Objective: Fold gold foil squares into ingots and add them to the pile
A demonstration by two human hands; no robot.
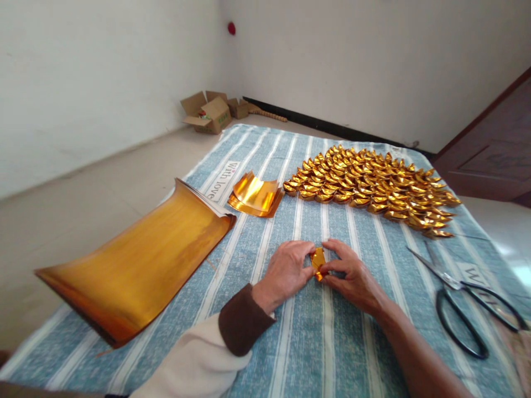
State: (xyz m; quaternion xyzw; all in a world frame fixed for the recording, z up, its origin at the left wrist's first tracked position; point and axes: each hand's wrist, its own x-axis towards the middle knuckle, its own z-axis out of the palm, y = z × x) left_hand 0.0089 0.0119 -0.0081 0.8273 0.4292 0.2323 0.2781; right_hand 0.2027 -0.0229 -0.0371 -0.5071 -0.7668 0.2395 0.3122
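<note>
A small folded piece of gold foil paper [318, 258] is pinched between both hands above the striped cloth. My left hand [288, 271] grips its left side, thumb and fingers closed on the edge. On the right side, my right hand [350, 276] holds it between thumb and fingertips. Beyond the hands lies a short stack of cut gold foil sheets [255, 193], curling up at the edges. A large spread of folded gold foil ingots [369, 185] covers the far right of the table. To the left rests a thick stack of large gold foil sheets [136, 260].
Black-handled scissors [450, 282] lie spread on the right of the table, blades pointing away. Blue and white striped cloth [265, 320] covers the table. On the floor behind stand an open cardboard box [211, 116] and a smaller box [238, 108], near the wall.
</note>
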